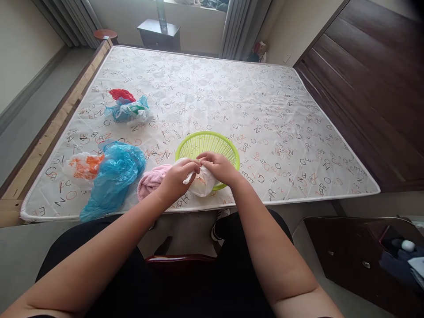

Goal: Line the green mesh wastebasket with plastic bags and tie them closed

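a white plastic bag [202, 186], pinched between closed fingers of left hand [179, 177] and right hand [219, 168] by a green basket's [207, 133] near side, could be torn if tugged too hard.

Single view from a camera on the person's head, facing forward and tilted down: dark-clad thighs [77, 236] low in frame, left hand [179, 176] and right hand [219, 168] close by at centre, the letter-print mattress [212, 97] stretching away toward grey curtains [239, 26].
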`<action>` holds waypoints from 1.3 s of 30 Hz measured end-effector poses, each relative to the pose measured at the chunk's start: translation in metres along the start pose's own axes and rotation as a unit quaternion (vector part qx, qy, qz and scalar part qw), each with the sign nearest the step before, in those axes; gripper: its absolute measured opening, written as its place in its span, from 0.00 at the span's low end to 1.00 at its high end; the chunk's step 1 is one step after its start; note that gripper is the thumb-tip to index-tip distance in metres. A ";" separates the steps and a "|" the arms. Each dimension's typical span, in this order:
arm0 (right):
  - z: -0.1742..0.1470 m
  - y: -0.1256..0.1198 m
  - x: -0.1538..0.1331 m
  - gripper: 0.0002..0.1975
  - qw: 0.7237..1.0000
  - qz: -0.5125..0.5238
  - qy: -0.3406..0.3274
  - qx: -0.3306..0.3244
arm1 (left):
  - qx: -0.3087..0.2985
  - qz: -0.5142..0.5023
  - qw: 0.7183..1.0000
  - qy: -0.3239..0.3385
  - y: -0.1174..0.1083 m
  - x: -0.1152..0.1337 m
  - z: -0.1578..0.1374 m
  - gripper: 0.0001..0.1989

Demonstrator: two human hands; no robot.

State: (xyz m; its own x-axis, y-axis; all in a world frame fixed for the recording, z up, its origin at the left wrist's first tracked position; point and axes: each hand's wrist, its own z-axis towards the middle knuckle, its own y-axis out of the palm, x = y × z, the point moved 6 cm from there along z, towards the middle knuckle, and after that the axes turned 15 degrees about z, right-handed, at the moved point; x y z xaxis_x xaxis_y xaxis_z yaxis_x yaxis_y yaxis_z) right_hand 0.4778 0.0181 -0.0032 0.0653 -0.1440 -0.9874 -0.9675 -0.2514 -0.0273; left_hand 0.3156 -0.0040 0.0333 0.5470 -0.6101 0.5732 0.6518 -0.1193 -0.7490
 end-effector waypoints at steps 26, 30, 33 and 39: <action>0.003 -0.071 0.026 0.22 0.866 0.377 -0.035 0.327 | 0.058 0.093 0.992 0.067 -0.015 -0.016 -0.002 0.15; -0.008 -0.112 0.035 0.21 0.829 0.380 -0.046 0.407 | 0.026 0.096 0.993 0.057 -0.024 -0.032 -0.007 0.09; -0.015 -0.129 0.039 0.20 0.812 0.381 -0.052 0.439 | -0.056 0.125 0.991 -0.003 -0.029 -0.056 -0.010 0.10; -0.021 -0.132 0.052 0.19 0.774 0.364 -0.049 0.516 | -0.181 0.114 0.970 -0.114 -0.028 -0.088 -0.014 0.10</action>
State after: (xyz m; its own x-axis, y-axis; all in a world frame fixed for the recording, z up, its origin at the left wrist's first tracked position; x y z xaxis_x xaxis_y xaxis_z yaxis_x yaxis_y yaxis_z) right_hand 0.6136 0.0238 -0.0479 -0.5590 0.1986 -0.8050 -0.4222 0.7674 0.4826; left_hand 0.2415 0.0419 -0.0011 0.7847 -0.4678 0.4066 0.2959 -0.2937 -0.9090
